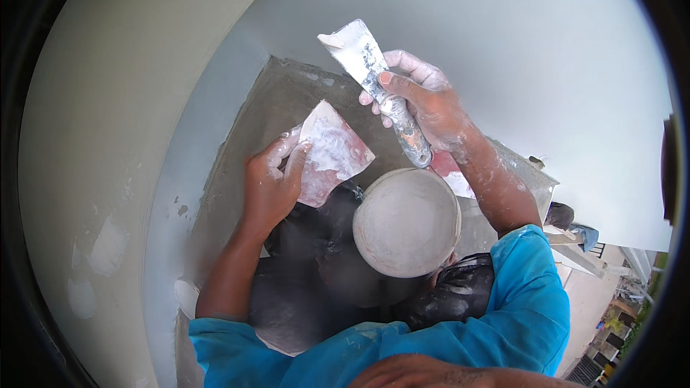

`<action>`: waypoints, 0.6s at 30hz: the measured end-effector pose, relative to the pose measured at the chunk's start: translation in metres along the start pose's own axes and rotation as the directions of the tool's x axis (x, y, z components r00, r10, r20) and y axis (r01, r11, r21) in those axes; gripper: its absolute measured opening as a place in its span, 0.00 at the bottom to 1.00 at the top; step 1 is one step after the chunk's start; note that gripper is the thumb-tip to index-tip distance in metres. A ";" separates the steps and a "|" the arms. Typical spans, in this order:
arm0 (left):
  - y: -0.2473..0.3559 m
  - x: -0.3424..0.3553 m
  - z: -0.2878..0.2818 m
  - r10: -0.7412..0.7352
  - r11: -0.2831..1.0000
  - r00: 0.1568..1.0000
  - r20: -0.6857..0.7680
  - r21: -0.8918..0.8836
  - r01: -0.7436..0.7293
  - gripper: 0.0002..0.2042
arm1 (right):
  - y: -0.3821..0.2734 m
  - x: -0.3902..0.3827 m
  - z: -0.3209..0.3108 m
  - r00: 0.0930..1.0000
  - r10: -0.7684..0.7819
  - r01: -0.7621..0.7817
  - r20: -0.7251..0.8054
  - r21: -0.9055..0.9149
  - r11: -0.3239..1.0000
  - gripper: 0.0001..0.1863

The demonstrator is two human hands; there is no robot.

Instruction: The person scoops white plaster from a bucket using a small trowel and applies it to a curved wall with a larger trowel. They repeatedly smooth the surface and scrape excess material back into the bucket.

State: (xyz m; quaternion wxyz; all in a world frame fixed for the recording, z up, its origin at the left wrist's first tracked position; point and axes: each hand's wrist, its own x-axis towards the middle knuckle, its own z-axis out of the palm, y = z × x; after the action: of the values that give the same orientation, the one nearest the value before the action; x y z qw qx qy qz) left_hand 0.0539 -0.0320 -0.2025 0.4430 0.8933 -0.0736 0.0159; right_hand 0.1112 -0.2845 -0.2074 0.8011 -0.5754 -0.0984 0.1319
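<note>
My left hand (277, 172) pinches a flat pink plastic spreader (330, 147) smeared with white paste at its left edge. My right hand (424, 100) holds a putty knife (399, 122) up at a slant, thumb against the metal blade, which carries white paste and a small lump at its tip. A round, whitish, paste-stained container (406, 223) sits between my forearms, below both tools. Behind my right wrist lies another red piece (449, 176) with white smears; its full shape is hidden.
Pale walls (532, 65) with patches at left surround a dusty grey floor (269, 100). My dark-clad legs (438, 294) are folded around the container. At the right are a grey ledge edge (532, 176), a dark bundle with blue cloth (560, 215) and an outdoor area with plants (614, 323).
</note>
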 end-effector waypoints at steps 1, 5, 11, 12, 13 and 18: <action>0.005 -0.001 -0.006 0.032 0.999 0.999 -0.015 -0.003 -0.032 0.12 | -0.011 0.010 0.000 0.996 -0.065 0.062 -0.057 -0.050 0.997 0.23; 0.021 -0.005 -0.026 0.086 0.996 0.996 -0.028 0.028 -0.086 0.08 | -0.054 0.067 0.008 0.872 -0.384 0.205 -0.303 -0.487 0.849 0.24; 0.049 -0.008 -0.036 0.051 0.999 0.999 0.009 -0.014 -0.051 0.09 | -0.093 0.170 0.001 0.463 -0.882 0.252 -0.083 -0.942 0.221 0.27; 0.050 -0.009 -0.040 0.030 1.000 0.999 0.017 -0.008 -0.030 0.10 | -0.097 0.182 0.005 0.487 -0.871 0.256 -0.072 -0.941 0.221 0.29; 0.050 -0.009 -0.042 0.009 1.000 1.000 0.030 -0.004 -0.009 0.11 | -0.096 0.197 0.003 0.473 -0.877 0.205 -0.077 -0.959 0.195 0.30; 0.044 -0.006 -0.043 -0.025 1.000 0.999 0.048 -0.017 0.026 0.11 | -0.074 0.238 0.003 0.328 -0.944 0.184 -0.022 -0.979 0.087 0.36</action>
State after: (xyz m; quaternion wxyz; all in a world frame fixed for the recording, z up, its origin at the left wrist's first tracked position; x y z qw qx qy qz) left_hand 0.0435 -0.0228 -0.1423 0.4490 0.8905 -0.0728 -0.0118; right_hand 0.3426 -0.2274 -0.1350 0.3116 -0.7796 -0.0863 -0.5364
